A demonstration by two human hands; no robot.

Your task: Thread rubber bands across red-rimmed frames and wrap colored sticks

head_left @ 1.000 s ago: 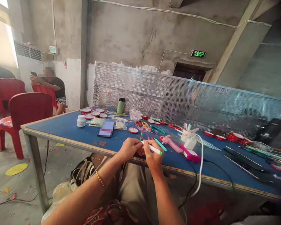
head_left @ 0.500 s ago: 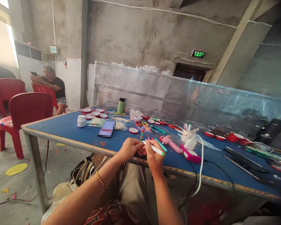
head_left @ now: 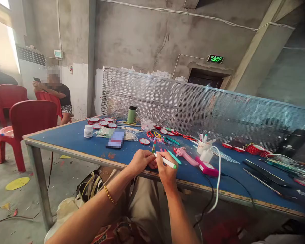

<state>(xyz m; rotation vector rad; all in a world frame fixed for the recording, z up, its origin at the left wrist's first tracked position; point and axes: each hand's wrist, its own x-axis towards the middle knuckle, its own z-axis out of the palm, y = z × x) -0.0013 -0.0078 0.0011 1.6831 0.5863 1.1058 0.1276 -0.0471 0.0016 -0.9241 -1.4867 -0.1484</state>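
Observation:
My left hand (head_left: 140,162) is closed in a pinch on a thin striped stick (head_left: 154,146) that stands upright above the near edge of the blue table (head_left: 73,139). My right hand (head_left: 166,170) is closed round a white pen with a green tip (head_left: 165,161), whose other end touches the stick by my left fingers. Both hands meet just over the table edge, above my lap.
Red-rimmed round discs (head_left: 101,122), a white jar (head_left: 87,130), a green bottle (head_left: 131,114), a pink device (head_left: 206,167) with a white cable (head_left: 218,176) and a cup of pens (head_left: 202,145) lie on the table. A perforated metal screen (head_left: 193,105) backs it. Red chairs (head_left: 27,125) and a seated person (head_left: 56,91) are at the left.

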